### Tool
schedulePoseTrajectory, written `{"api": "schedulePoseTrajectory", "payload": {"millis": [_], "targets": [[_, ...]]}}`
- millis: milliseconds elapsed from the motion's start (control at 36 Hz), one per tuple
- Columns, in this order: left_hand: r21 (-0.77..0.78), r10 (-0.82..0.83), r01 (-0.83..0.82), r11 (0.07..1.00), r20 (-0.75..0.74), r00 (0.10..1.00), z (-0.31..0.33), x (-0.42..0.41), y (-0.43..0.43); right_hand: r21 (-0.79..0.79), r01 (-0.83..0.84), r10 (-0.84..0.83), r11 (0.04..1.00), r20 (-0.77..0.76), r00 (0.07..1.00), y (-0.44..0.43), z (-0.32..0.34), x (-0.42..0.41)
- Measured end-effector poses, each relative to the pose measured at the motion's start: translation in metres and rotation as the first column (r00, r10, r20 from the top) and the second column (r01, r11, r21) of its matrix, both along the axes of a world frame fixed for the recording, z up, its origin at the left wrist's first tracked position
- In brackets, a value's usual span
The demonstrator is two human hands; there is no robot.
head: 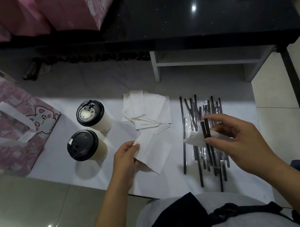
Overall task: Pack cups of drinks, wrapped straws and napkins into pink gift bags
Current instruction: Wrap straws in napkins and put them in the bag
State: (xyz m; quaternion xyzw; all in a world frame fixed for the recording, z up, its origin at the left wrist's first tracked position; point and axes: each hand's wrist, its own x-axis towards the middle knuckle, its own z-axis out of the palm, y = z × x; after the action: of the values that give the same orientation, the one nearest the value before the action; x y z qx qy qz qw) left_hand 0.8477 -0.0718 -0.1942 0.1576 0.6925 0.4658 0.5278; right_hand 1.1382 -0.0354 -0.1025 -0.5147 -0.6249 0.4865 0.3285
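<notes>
**Napkin in one hand, straws in the other**

The left hand (127,161) grips a flat white napkin (155,151) by its left edge, fingers curled round it, near the front edge of the white sheet (56,146). The right hand (240,138) pinches two black straws (205,127) upright between thumb and fingertips, with a crumpled napkin (194,138) bunched against them. It is held above the pile of wrapped straws (203,109) that lies along the sheet's right edge. A loose stack of napkins (147,111) lies at the middle of the sheet toward its back edge. Two lidded cups (90,113) stand just beside each other left of the stack. A pink gift bag (7,125) with a cat print sits over the sheet's left edge. More pink bags (71,6) stand on the black table (207,7) behind
</notes>
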Motion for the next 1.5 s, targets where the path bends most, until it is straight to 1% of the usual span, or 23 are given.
{"api": "schedulePoseTrajectory", "payload": {"millis": [56, 167, 250, 333, 500, 556, 611, 667, 750, 778, 806, 861, 917, 944, 1000, 1056, 1111, 1139, 1194, 1250, 1389, 1444, 1500], "targets": [[0.062, 0.0, 0.002, 0.998, -0.022, 1.0, 0.002, 0.0, 0.0, 0.003, 0.004, -0.004, 1.0, -0.002, 1.0, 0.0, -0.001, 0.001], [0.126, -0.013, 0.047, 0.991, -0.255, 0.967, 0.0, 0.004, 0.0, 0.011, 0.019, -0.018, 1.0, -0.016, 1.0, 0.001, -0.002, 0.003], [0.156, 0.014, 0.042, 0.987, -0.345, 0.938, -0.002, 0.008, 0.0, 0.019, 0.018, -0.018, 1.0, -0.023, 1.0, 0.001, 0.0, 0.004], [0.143, 0.021, 0.031, 0.989, -0.351, 0.936, -0.007, 0.01, 0.0, 0.02, 0.012, -0.011, 1.0, -0.029, 1.0, 0.0, 0.002, 0.004], [0.127, 0.073, -0.048, 0.991, -0.201, 0.977, -0.011, 0.01, 0.001, 0.001, 0.014, -0.014, 1.0, -0.011, 1.0, -0.002, 0.003, 0.004], [0.152, 0.078, -0.043, 0.987, -0.23, 0.97, -0.008, 0.01, -0.001, -0.002, 0.01, -0.01, 1.0, -0.005, 1.0, -0.003, 0.002, 0.004], [0.174, -0.019, 0.098, 0.98, -0.405, 0.914, -0.005, 0.009, -0.003, -0.008, 0.008, -0.008, 1.0, -0.007, 1.0, -0.003, 0.002, 0.004], [0.159, -0.201, 0.34, 0.927, -0.556, 0.806, -0.002, 0.009, -0.004, -0.006, 0.009, -0.009, 1.0, -0.013, 1.0, -0.003, 0.001, 0.004], [0.103, -0.455, 0.626, 0.773, -0.597, 0.661, 0.004, 0.013, -0.007, 0.0, 0.001, -0.001, 1.0, -0.007, 1.0, -0.003, 0.001, 0.003], [0.087, -0.5, 0.672, 0.735, -0.599, 0.625, 0.005, 0.015, -0.008, 0.0, -0.002, 0.002, 1.0, -0.003, 1.0, -0.002, 0.0, 0.003], [0.086, -0.521, 0.688, 0.721, -0.587, 0.62, 0.006, 0.017, -0.009, 0.0, -0.003, 0.003, 1.0, -0.001, 1.0, -0.002, 0.0, 0.002], [0.14, -0.482, 0.637, 0.758, -0.538, 0.692, 0.007, 0.022, -0.01, -0.004, 0.003, -0.003, 1.0, 0.0, 1.0, -0.002, -0.001, 0.002], [0.206, -0.336, 0.503, 0.84, -0.531, 0.778, 0.006, 0.024, -0.01, -0.008, 0.008, -0.008, 1.0, 0.003, 1.0, -0.002, 0.0, 0.002], [0.203, -0.256, 0.429, 0.88, -0.557, 0.79, 0.005, 0.024, -0.009, -0.01, 0.008, -0.008, 1.0, 0.006, 1.0, -0.003, 0.0, 0.002], [0.122, -0.179, 0.319, 0.94, -0.619, 0.764, -0.001, 0.019, -0.007, -0.02, 0.007, -0.007, 1.0, 0.001, 1.0, -0.004, 0.0, 0.002], [-0.028, -0.236, 0.282, 0.959, -0.629, 0.741, -0.008, 0.013, -0.004, -0.031, 0.007, -0.007, 0.999, -0.001, 1.0, -0.004, -0.001, 0.002], [-0.149, -0.312, 0.283, 0.947, -0.634, 0.708, -0.016, 0.01, -0.002, -0.04, -0.002, 0.002, 0.999, 0.013, 1.0, -0.004, -0.002, 0.002], [-0.191, -0.34, 0.288, 0.939, -0.658, 0.672, -0.019, 0.01, -0.001, -0.04, -0.011, 0.012, 0.999, 0.023, 1.0, -0.004, -0.003, 0.002], [-0.255, -0.385, 0.294, 0.921, -0.709, 0.591, -0.022, 0.013, 0.002, -0.037, -0.033, 0.034, 0.999, 0.042, 0.999, -0.004, -0.004, 0.003], [-0.288, -0.403, 0.286, 0.914, -0.725, 0.558, -0.022, 0.015, 0.005, -0.036, -0.056, 0.057, 0.998, 0.053, 0.997, -0.004, -0.005, 0.004], [-0.298, -0.408, 0.279, 0.913, -0.642, 0.649, -0.016, 0.02, 0.011, -0.061, -0.102, 0.106, 0.993, 0.078, 0.991, 0.0, -0.006, 0.009], [-0.22, -0.362, 0.288, 0.932, -0.596, 0.717, -0.006, 0.022, 0.013, -0.067, -0.137, 0.142, 0.988, 0.076, 0.987, 0.003, -0.003, 0.01], [-0.115, -0.327, 0.312, 0.943, -0.495, 0.805, 0.01, 0.027, 0.014, -0.068, -0.18, 0.185, 0.981, 0.075, 0.98, 0.006, 0.002, 0.01]]}}
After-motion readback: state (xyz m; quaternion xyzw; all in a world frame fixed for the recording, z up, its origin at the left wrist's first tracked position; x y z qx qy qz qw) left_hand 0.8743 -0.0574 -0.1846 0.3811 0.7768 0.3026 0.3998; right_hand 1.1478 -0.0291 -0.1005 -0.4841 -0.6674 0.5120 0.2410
